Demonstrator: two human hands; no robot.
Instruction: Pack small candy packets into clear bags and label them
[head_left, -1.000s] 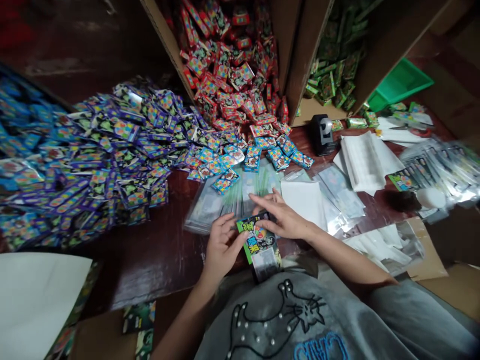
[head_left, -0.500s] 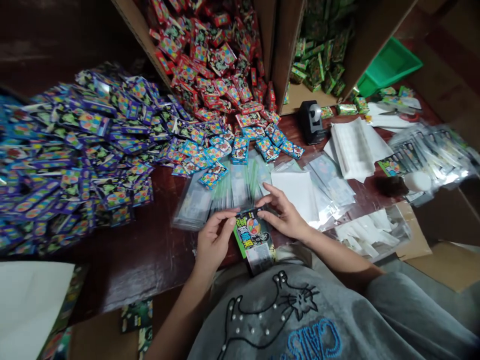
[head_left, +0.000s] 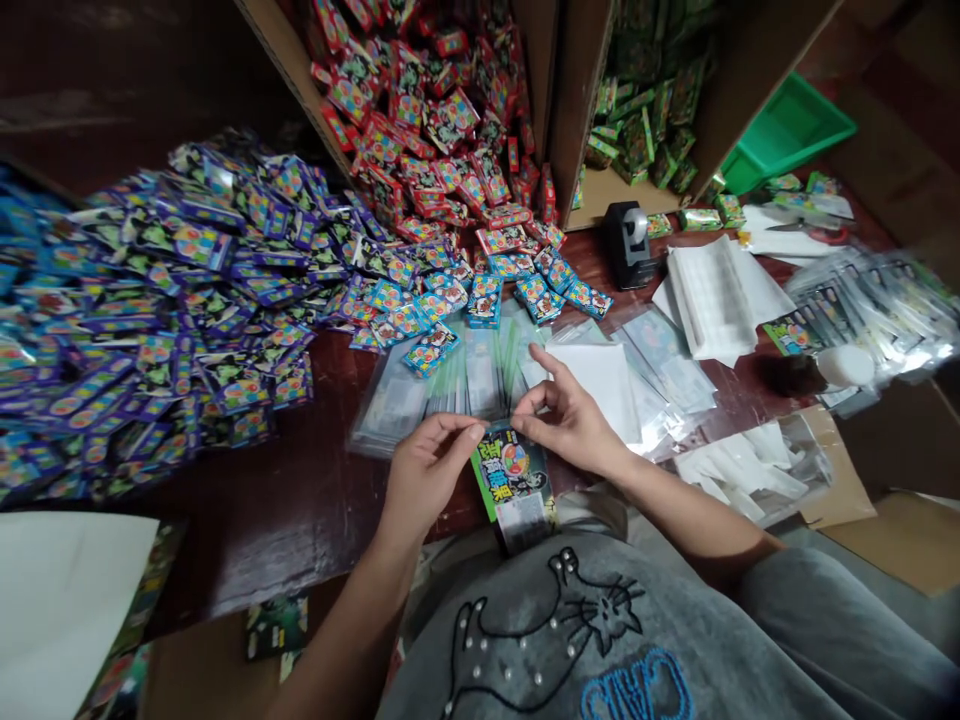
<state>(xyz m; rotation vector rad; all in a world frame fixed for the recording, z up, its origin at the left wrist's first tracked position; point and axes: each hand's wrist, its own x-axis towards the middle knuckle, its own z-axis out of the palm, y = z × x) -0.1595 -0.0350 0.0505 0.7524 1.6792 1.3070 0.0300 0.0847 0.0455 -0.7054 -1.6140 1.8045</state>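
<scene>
A black and green printed bag (head_left: 514, 470) with a round colourful picture lies at the table's front edge, its lower end against the grey shirt. My left hand (head_left: 431, 465) pinches the bag's top edge near its left corner, thumb against forefinger. At the right part of the same edge, my right hand (head_left: 559, 420) closes thumb and forefinger, with another finger raised. Just beyond my hands lie clear plastic bags (head_left: 390, 395) with green strips and several small blue packets (head_left: 484, 300).
Purple packets (head_left: 195, 260) are heaped at left; red packets (head_left: 420, 130) fill a carton behind. A black tape dispenser (head_left: 628, 245), white sheets (head_left: 712, 295), a white-capped bottle (head_left: 844, 367), a green tray (head_left: 787, 130) and a box of white strips (head_left: 757, 465) are at right.
The view has shifted slightly, so things appear a little further right. My right hand's fingers have curled in more at the bag's top edge; my left hand still pinches it.
</scene>
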